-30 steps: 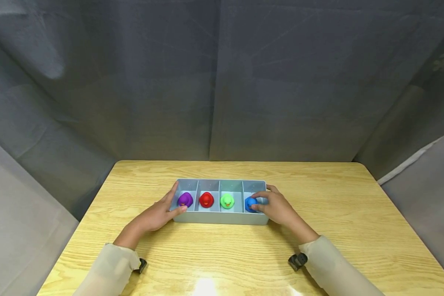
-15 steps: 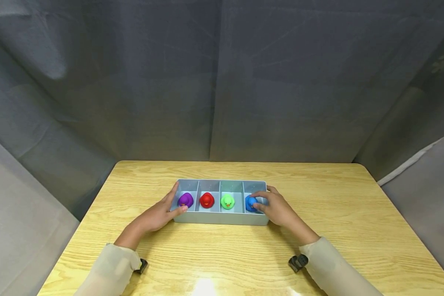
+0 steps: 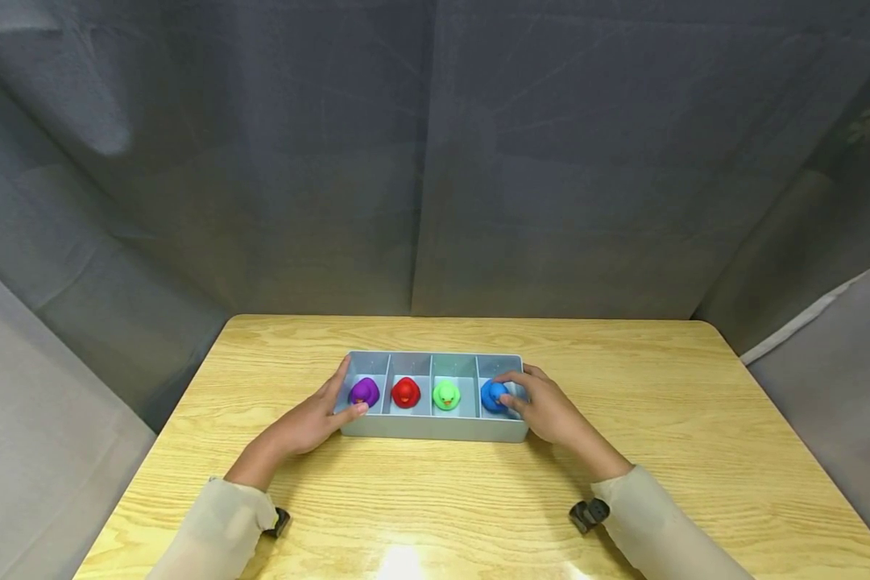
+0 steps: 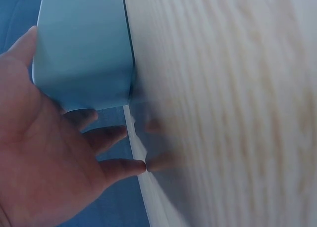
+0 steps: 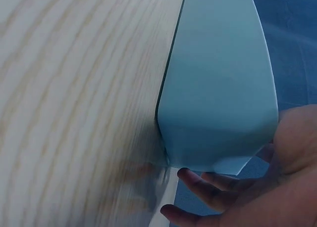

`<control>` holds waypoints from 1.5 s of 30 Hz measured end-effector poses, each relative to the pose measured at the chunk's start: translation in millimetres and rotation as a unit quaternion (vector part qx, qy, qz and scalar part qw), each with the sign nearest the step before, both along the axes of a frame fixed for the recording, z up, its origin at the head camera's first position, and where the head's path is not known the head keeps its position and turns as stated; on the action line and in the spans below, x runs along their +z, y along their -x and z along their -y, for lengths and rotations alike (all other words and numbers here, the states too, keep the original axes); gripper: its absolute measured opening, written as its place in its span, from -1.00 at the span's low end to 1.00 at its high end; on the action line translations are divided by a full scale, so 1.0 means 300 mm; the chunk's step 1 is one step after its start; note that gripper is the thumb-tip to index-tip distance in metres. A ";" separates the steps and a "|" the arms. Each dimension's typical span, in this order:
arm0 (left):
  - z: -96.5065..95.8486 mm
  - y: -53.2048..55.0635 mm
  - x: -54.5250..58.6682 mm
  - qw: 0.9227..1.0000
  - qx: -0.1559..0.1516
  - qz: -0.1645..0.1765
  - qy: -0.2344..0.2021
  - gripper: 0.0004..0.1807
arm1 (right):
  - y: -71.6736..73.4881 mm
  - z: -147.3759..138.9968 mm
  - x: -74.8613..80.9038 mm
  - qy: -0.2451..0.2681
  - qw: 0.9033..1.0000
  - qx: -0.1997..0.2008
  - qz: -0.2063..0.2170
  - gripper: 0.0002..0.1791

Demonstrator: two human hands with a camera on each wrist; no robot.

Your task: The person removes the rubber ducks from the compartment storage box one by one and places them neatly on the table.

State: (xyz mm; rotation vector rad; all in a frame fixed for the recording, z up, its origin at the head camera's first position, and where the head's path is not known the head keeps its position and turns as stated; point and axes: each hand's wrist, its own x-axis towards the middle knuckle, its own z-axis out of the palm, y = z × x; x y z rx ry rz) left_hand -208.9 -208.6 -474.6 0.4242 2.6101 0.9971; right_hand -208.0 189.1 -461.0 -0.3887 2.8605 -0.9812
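- Dark cloth (image 3: 551,177) hangs behind, and the wooden table (image 3: 420,499) stretches in front of it.
- The long grey-blue box (image 3: 435,428) stands on the table and has four compartments. I judge it as stiff, light plastic, a little smooth; it is best taken at both short ends.
- The left hand (image 3: 308,420) has its fingers extended and spread along the left end of the box, with the thumb over the front rim.
- The right hand (image 3: 547,409) is at the right end. Its thumb and forefinger curl about the blue duck; how firmly they pinch, I cannot tell.
- The blue duck (image 3: 491,395) sits in the rightmost compartment. It is probably light, soft rubber, not fragile, perhaps slightly slippery; the round body seems the good place to hold.
- The purple duck (image 3: 363,391), the red duck (image 3: 406,393) and the green duck (image 3: 446,395) sit one in each other compartment, in this order from the left.
- Compared with one second ago, the right thumb lies slightly more to the right, and more of the blue duck is showing. The left hand and the other ducks look the same.
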 end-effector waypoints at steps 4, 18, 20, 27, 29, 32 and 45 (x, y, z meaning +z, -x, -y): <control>0.000 -0.002 0.003 1.000 0.001 0.000 -0.002 0.05 | -0.002 -0.008 0.011 0.007 1.000 0.007 -0.008 -0.66; 0.004 0.001 -0.007 1.000 0.003 0.003 0.003 0.06 | -0.013 -0.028 0.049 0.029 0.999 0.017 -0.021 -0.64; 0.004 0.002 -0.009 1.000 0.003 0.004 0.003 0.06 | -0.017 -0.029 0.057 0.031 0.999 0.017 -0.022 -0.64; 0.005 0.002 -0.012 1.000 0.004 0.004 0.002 0.06 | -0.029 -0.037 0.090 0.045 0.998 0.026 -0.038 -0.64; 0.005 0.001 -0.011 1.000 0.004 0.005 0.002 0.06 | -0.032 -0.040 0.097 0.053 0.997 0.025 -0.040 -0.65; 0.005 0.000 -0.009 1.000 0.004 0.006 0.002 0.07 | -0.033 -0.046 0.108 0.066 0.996 0.027 -0.050 -0.65; 0.003 0.003 -0.007 1.000 0.002 0.005 0.005 0.06 | -0.039 -0.093 0.136 0.076 0.995 0.024 -0.062 -0.61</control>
